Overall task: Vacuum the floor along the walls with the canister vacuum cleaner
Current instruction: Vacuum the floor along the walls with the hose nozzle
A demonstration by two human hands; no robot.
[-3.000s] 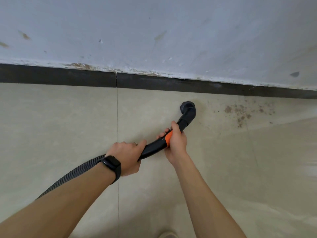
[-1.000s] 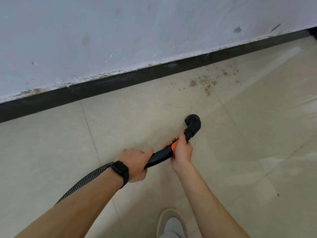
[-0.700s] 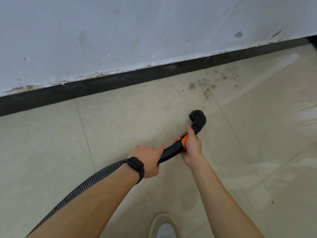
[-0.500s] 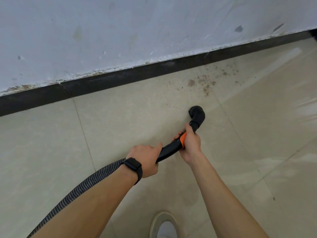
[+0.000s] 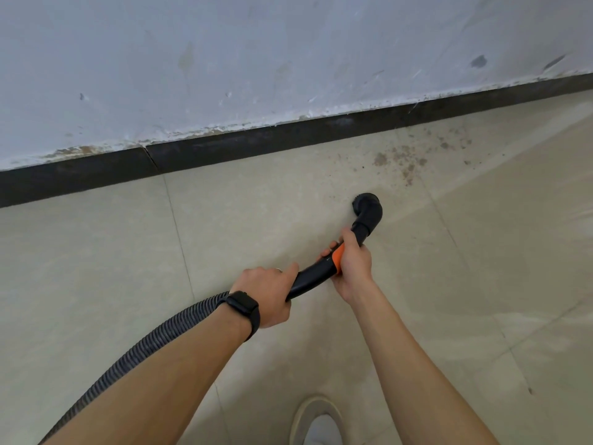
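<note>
Black curved vacuum wand [image 5: 367,213] is being guided over beige floor tile [image 5: 96,268] right of centre, grasped by the left hand [image 5: 269,293] and right hand [image 5: 353,268]; brown debris [image 5: 401,159] at upper right is judged next.

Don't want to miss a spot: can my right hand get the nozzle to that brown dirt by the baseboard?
Probably yes: the right hand grips the handle just behind the nozzle, and only bare tile separates it from the dirt.

The floor [image 5: 96,268] is smooth tile with a faint sheen. Matt paint on the wall [image 5: 256,59] is scuffed, chipped above the dull skirting [image 5: 256,142]. The hose [image 5: 144,345] is ribbed, the nozzle [image 5: 369,213] smooth black plastic.
</note>
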